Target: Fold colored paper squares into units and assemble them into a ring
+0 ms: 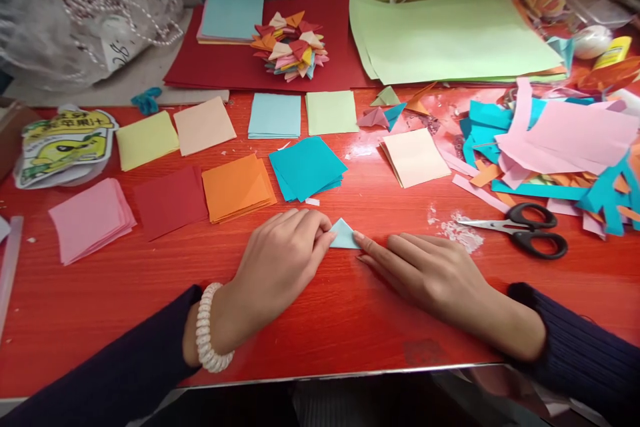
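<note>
A small light blue paper (343,237), folded into a triangle, lies on the red tabletop with its point facing away from me. My left hand (283,250) pinches its left corner, the fingers curled and the thumb on the paper. At the right corner, my right hand (425,270) holds the paper under its index fingertip, with the thumb close by at the near edge. Just beyond it sits a stack of teal paper squares (307,167). Scissors with black handles (520,230) lie to the right of my right hand, blades pointing left.
Orange (237,188), dark red (170,201) and pink squares (90,219) lie left; cream squares (417,157) lie right. Paper scraps (565,140) heap at the right. Behind are a folded-paper ring (290,50), green sheets (450,40) and a plastic bag (75,20).
</note>
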The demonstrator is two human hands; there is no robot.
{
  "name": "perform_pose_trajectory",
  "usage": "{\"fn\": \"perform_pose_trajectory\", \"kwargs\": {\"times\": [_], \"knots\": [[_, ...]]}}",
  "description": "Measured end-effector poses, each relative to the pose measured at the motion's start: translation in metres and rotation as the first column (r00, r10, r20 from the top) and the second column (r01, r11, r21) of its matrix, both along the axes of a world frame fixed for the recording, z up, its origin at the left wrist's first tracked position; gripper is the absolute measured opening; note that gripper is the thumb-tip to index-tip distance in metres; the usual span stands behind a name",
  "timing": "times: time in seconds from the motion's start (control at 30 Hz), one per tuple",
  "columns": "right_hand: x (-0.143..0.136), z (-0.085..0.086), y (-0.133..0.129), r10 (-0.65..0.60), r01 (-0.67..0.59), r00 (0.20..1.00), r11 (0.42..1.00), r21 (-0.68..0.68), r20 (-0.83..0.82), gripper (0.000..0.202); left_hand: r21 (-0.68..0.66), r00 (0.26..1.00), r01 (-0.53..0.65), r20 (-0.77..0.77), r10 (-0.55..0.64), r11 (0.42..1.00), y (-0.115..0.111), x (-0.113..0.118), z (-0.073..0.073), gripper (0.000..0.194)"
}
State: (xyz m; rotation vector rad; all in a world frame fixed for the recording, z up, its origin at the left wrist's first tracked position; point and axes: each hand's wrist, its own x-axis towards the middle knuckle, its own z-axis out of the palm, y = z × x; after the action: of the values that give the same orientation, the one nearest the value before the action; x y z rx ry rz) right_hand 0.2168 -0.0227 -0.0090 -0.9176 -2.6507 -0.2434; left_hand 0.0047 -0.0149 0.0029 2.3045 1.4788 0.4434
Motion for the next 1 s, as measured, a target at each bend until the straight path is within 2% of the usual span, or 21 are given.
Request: {"fn": "perform_pose_trajectory", "kwargs": {"times": [0.1,0.2,0.3,0.47,0.63,0.77,0.87,1.0], "knots": [[-0.001,0.002,-0.001,-0.004,0.004,1.000,1.000,-0.004,-0.005,0.029,0.006,1.000,0.004,0.002,-0.004,1.000,0.000,-0.001,0.000,0.013],[-0.001,0.004,-0.001,0.046,-0.046,0.998,0.999,0.002,-0.036,0.033,0.015,1.000,0.009,0.010,-0.009,1.000,-0.001,-0.001,0.000,0.012],[-0.002,0.005,-0.002,0.066,-0.067,0.997,0.998,-0.021,-0.038,0.029,0.004,1.000,0.006,0.005,-0.006,1.000,0.000,-0.001,0.000,0.011],[-0.001,0.004,0.000,0.018,-0.028,0.999,0.977,-0.213,-0.051,0.024,-0.015,1.000,0.009,-0.009,-0.009,1.000,-0.001,-0.001,0.000,0.011],[0.004,0.008,0.001,-0.004,-0.029,0.995,0.942,-0.333,-0.096,0.026,0.136,0.991,0.061,-0.128,-0.043,0.989,-0.004,0.002,-0.006,0.019],[0.009,0.009,0.002,-0.020,-0.017,0.994,0.945,-0.328,-0.108,0.023,0.216,0.970,0.104,-0.236,-0.051,0.971,-0.006,-0.002,-0.010,0.027],[0.008,0.011,0.004,-0.036,-0.002,0.989,0.967,-0.257,-0.144,0.020,0.223,0.944,0.181,-0.312,-0.106,0.958,-0.006,-0.006,-0.013,0.038],[-0.002,0.013,0.006,-0.152,0.108,0.966,0.972,-0.211,-0.208,0.025,0.200,0.948,0.225,-0.272,-0.167,0.954,-0.003,-0.010,-0.016,0.039]]}}
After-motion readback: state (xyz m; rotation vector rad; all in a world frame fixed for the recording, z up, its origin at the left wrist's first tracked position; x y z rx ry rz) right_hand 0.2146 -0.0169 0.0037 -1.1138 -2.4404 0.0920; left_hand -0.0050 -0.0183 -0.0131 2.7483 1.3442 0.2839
